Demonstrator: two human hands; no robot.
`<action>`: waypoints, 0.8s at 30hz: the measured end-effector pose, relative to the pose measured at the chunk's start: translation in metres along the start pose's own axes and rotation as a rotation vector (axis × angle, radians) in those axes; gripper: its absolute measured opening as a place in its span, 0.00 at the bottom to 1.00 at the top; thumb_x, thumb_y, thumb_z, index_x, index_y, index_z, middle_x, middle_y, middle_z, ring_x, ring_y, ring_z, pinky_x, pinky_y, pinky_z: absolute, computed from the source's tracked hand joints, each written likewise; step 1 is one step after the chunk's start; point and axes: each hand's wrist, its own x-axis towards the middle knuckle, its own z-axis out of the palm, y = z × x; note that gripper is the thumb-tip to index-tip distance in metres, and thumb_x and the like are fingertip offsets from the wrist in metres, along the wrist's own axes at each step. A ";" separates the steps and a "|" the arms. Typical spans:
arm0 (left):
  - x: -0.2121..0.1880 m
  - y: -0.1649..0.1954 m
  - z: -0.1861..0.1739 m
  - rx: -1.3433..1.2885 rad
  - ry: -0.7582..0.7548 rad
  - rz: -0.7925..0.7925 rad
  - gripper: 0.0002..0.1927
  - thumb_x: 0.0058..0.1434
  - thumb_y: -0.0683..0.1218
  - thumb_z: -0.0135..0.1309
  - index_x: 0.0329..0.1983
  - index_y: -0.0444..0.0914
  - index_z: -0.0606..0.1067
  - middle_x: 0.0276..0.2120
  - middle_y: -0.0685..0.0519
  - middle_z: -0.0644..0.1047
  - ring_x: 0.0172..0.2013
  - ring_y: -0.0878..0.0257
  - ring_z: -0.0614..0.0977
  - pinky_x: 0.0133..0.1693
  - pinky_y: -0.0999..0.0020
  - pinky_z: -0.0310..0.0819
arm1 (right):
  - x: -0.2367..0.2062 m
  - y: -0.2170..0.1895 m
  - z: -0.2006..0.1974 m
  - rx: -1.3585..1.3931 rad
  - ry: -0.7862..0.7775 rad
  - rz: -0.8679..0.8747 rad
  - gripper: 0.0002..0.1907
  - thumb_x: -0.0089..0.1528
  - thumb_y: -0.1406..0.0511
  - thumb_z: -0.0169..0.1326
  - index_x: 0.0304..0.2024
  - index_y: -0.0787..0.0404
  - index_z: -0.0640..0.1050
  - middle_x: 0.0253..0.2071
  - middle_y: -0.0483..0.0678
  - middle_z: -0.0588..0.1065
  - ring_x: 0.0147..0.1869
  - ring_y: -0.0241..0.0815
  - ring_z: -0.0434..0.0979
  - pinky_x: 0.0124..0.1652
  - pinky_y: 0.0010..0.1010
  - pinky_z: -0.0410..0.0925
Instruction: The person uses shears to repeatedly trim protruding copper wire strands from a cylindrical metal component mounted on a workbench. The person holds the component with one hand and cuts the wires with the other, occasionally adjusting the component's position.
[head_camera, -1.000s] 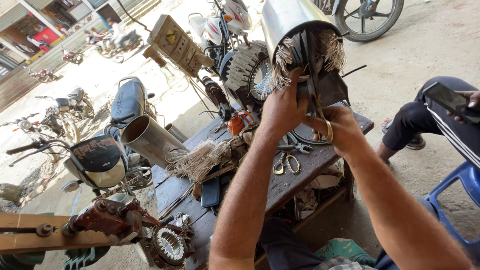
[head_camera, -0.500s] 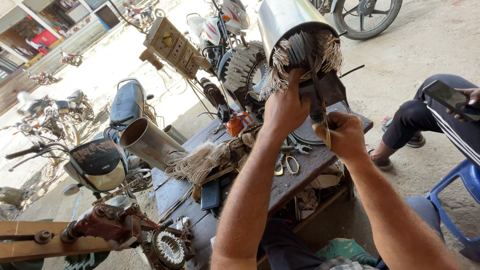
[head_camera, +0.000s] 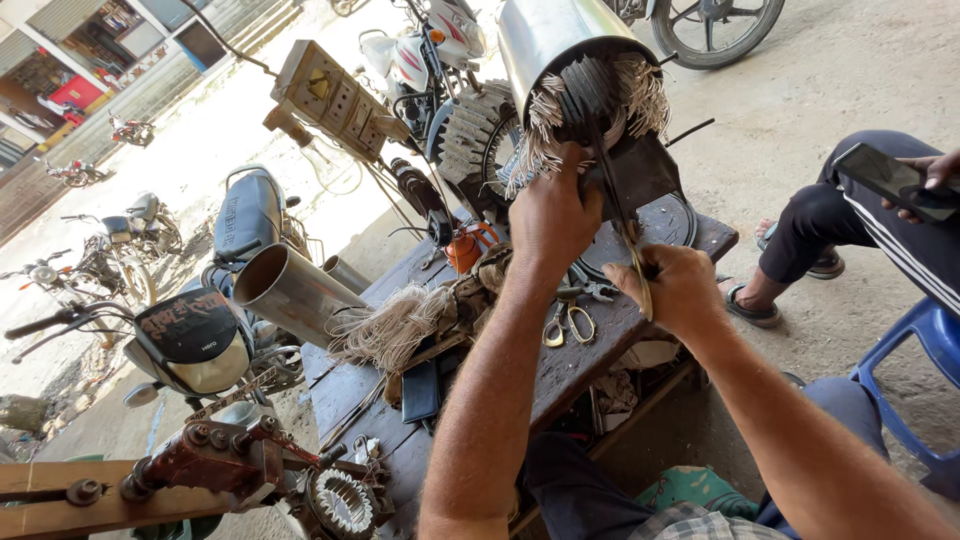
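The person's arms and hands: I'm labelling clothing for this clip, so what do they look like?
Both forearms are bare from elbow to wrist, with no sleeves, gloves, watch or rings visible. The left hand and right hand are bare too. Checked fabric shows at the bottom edge, by the person's body.

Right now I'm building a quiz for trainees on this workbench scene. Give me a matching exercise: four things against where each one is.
Things:
1. left hand
2. right hand
3. scissors
4. phone

Places:
A. lying on the wooden bench
B. in another person's hand at the right edge
C. on the frayed wire ends of the motor cylinder
D. gripping a long thin tool

Pairs: 1-C, 2-D, 3-A, 4-B
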 end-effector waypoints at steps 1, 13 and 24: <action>0.000 0.000 0.000 0.045 0.022 0.000 0.20 0.66 0.53 0.52 0.59 0.44 0.70 0.19 0.50 0.78 0.20 0.54 0.82 0.23 0.56 0.76 | 0.000 -0.001 0.001 0.030 0.038 -0.032 0.22 0.58 0.49 0.64 0.29 0.61 0.82 0.15 0.46 0.74 0.17 0.34 0.72 0.19 0.30 0.62; -0.006 -0.041 -0.014 0.358 0.298 0.278 0.16 0.72 0.51 0.50 0.61 0.52 0.74 0.24 0.56 0.79 0.17 0.66 0.76 0.26 0.67 0.72 | -0.004 0.045 -0.048 0.104 0.211 -0.196 0.20 0.60 0.52 0.65 0.25 0.60 0.80 0.16 0.42 0.72 0.17 0.31 0.68 0.17 0.26 0.58; -0.044 -0.013 -0.006 0.049 0.198 0.340 0.18 0.74 0.50 0.53 0.65 0.45 0.67 0.27 0.56 0.78 0.22 0.66 0.77 0.30 0.66 0.70 | -0.052 0.052 0.011 0.531 -0.220 -0.027 0.22 0.57 0.48 0.63 0.25 0.59 0.78 0.18 0.39 0.69 0.22 0.30 0.69 0.23 0.25 0.64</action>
